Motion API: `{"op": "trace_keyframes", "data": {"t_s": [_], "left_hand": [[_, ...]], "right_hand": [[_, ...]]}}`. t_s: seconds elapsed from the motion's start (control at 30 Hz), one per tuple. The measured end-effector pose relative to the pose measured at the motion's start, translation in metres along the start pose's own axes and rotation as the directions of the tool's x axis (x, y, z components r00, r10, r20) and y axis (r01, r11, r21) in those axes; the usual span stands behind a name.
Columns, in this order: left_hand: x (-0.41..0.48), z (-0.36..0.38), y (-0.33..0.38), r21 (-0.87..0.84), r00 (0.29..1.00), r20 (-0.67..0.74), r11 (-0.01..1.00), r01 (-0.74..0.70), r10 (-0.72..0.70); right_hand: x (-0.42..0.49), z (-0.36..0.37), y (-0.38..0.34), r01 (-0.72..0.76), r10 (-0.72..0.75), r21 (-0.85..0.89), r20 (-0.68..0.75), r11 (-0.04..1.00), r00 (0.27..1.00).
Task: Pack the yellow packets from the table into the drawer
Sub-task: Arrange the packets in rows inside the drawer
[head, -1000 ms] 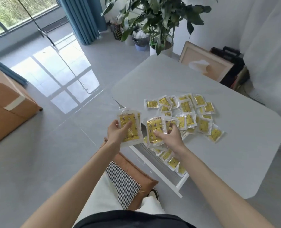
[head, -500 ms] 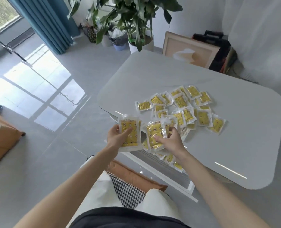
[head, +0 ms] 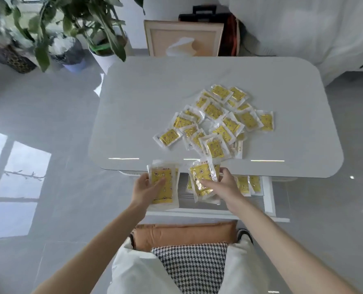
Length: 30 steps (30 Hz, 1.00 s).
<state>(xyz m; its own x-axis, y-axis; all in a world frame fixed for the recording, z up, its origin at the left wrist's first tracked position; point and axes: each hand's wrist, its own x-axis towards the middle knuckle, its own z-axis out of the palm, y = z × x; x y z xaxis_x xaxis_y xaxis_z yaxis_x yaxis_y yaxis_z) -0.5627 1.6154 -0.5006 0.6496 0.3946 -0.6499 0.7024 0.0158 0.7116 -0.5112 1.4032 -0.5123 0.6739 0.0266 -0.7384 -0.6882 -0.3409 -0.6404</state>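
Yellow packets (head: pixel 169 175) seem light, slick, floppy; left hand (head: pixel 143 188) pinches 1 stack under thumb; right hand (head: pixel 223 185) curls fingers round another; pinch mid-face.

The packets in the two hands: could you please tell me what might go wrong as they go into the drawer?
1. The bunch of packets in the right hand is fanned and uneven, so one might slip out and miss the drawer.
2. The stack in the left hand sits over the drawer's left end; released there, it could fall to the floor.
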Motion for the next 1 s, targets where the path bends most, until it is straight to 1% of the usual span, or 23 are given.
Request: {"op": "trace_keyframes", "data": {"t_s": [0.1, 0.17, 0.43, 0.63, 0.83, 1.0], "left_hand": [[0.009, -0.002, -0.011, 0.006, 1.000, 0.000, 1.000, 0.018, -0.018], [0.011, 0.006, -0.018, -0.003, 0.999, -0.010, 0.999, 0.035, -0.035], [0.012, 0.082, -0.040, -0.065, 0.991, -0.094, 0.994, 0.092, -0.098], [0.017, 0.132, -0.056, -0.022, 0.986, -0.142, 0.996, 0.083, -0.086], [0.055, 0.146, -0.102, 0.099, 0.993, -0.072, 0.990, 0.102, -0.095], [0.111, 0.143, -0.161, 0.103, 0.988, -0.030, 0.983, 0.152, -0.149]], "right_hand": [[0.004, 0.006, 0.009, -0.024, 0.026, 0.056, -0.030, 0.998, 0.999], [0.008, 0.001, 0.015, -0.023, 0.026, 0.057, -0.045, 0.998, 0.999], [0.035, -0.059, 0.051, -0.011, 0.011, -0.026, -0.012, 1.000, 1.000], [0.054, -0.090, 0.086, -0.053, 0.053, -0.063, -0.009, 0.997, 0.999], [0.093, -0.075, 0.125, -0.071, 0.069, -0.073, -0.031, 0.995, 0.997], [0.153, -0.030, 0.173, -0.128, 0.127, -0.060, -0.023, 0.990, 0.992]]}}
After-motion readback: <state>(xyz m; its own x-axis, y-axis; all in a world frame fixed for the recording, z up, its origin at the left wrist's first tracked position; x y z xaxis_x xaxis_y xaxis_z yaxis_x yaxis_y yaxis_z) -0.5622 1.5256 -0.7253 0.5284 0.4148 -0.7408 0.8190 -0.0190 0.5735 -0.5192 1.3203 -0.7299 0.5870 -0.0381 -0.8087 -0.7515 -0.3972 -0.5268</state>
